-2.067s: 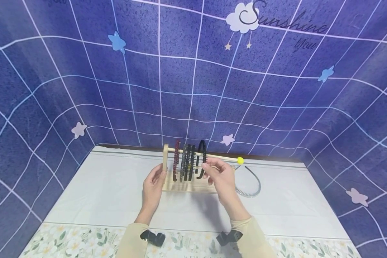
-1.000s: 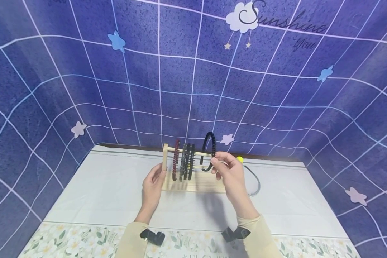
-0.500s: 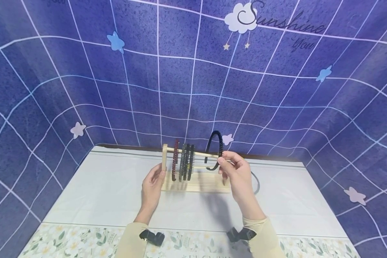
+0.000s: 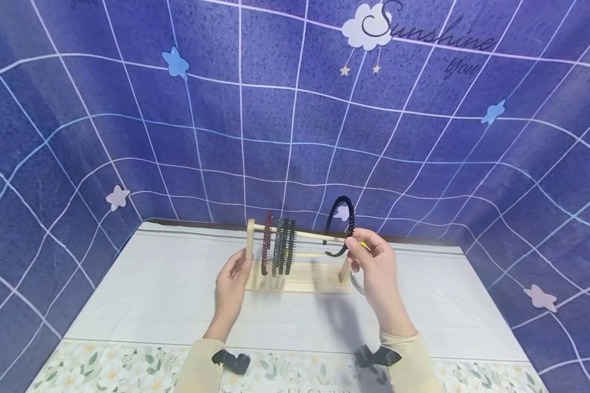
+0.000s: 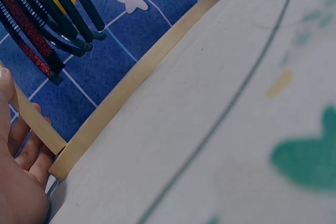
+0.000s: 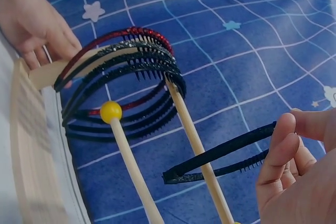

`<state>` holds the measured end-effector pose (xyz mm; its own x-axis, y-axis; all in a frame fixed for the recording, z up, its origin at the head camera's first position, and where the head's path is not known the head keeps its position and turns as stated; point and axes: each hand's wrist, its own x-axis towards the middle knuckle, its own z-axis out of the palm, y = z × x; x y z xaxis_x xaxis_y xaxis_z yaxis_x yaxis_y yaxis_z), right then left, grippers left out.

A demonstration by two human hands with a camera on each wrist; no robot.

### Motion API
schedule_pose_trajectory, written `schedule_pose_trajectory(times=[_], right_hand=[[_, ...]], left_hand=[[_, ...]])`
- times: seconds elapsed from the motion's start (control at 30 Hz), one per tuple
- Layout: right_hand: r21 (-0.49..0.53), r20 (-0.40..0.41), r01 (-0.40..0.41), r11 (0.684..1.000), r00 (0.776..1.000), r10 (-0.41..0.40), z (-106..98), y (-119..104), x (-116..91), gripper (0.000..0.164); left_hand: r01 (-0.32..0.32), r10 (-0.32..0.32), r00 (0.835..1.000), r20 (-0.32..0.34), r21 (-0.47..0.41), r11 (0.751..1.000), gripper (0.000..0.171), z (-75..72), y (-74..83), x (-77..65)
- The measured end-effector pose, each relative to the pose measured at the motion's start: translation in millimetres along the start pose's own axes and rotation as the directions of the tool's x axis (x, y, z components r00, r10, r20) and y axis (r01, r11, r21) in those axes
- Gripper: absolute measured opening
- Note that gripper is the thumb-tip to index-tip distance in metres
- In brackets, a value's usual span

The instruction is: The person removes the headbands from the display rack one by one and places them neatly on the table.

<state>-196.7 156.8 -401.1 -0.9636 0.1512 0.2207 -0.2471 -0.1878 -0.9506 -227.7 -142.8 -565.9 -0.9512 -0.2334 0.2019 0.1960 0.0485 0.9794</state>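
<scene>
right hand (image 4: 377, 265) pinching a black headband (image 6: 226, 144) around a rod (image 6: 191, 129), left hand (image 4: 232, 281) gripping a rack upright (image 4: 250, 240), other headbands (image 4: 282, 248) hanging between

Left fingers (image 5: 42, 169) round wooden upright (image 5: 39, 124) — red headband (image 5: 26, 24), dark headbands (image 5: 85, 4) hanging near.

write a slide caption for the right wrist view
Right hand pinches a black headband around a wooden rod, with red and dark headbands and the left hand beyond.

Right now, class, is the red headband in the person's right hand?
No, the right hand pinches a black headband, while the red headband hangs on the wooden stand.
</scene>
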Motion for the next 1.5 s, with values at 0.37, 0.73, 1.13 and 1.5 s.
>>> schedule_pose_trajectory(times=[0.37, 0.73, 1.13, 1.5], right_hand=[[-0.012, -0.027, 0.021, 1.000, 0.999, -0.022, -17.1, -3.6, 1.0, 0.020], [-0.024, -0.066, 0.027, 0.999, 0.997, -0.028, -30.8, -11.6, -0.5, 0.022], [-0.042, -0.097, 0.024, 0.999, 0.995, -0.028, -46.9, -15.7, -2.8, 0.023], [-0.037, -0.114, 0.025, 0.999, 0.993, -0.029, -63.4, -15.3, -3.8, 0.025]], left_hand=[[0.000, 0.000, 1.000, -0.002, -0.007, 1.000, 0.045, 0.2, -0.1, 0.2], [-0.002, 0.002, 1.000, -0.012, -0.007, 1.000, 0.043, 0.0, -1.6, 0.4], [-0.019, 0.019, 1.000, -0.009, -0.004, 1.000, 0.044, 0.7, -1.4, 0.7], [-0.024, 0.024, 1.000, -0.006, -0.011, 1.000, 0.043, 0.6, -1.7, 1.6]])
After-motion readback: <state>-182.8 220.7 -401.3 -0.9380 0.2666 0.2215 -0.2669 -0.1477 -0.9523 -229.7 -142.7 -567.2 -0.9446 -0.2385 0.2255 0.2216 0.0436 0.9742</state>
